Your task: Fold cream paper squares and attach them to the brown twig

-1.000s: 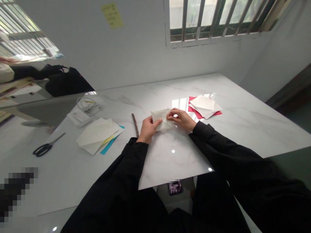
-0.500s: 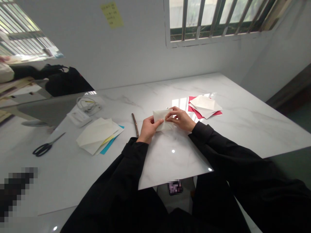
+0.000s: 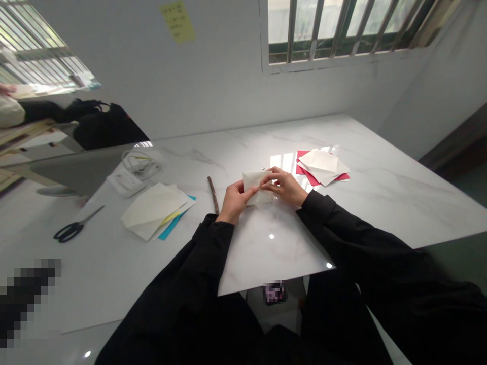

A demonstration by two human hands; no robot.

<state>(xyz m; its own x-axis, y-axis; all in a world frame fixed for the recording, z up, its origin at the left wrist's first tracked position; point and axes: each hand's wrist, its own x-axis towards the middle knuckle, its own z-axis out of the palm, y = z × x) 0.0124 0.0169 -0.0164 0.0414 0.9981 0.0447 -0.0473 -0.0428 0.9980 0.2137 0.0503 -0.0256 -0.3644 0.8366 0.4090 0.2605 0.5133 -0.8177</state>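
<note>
Just above the marbled table is a small cream sheet of paper, apparently folded. My left hand grips its left side, thumb across the front and fingers behind. On the right, my right hand pinches the paper between thumb and fingertips, close to the left thumb; the pinched part is mostly hidden. A brown stick lies on the table just left of my left hand. To the right of my right hand rests a stack of cream papers over red paper.
Farther left lie cream papers over yellow and blue sheets, black-handled scissors and a white power strip with a cable. A yellow note sticks to the wall. The table's front edge runs close to my body.
The view has shifted slightly. Both hands keep their hold on the paper, with the left thumb and right fingertips meeting at nearly the same spot.
</note>
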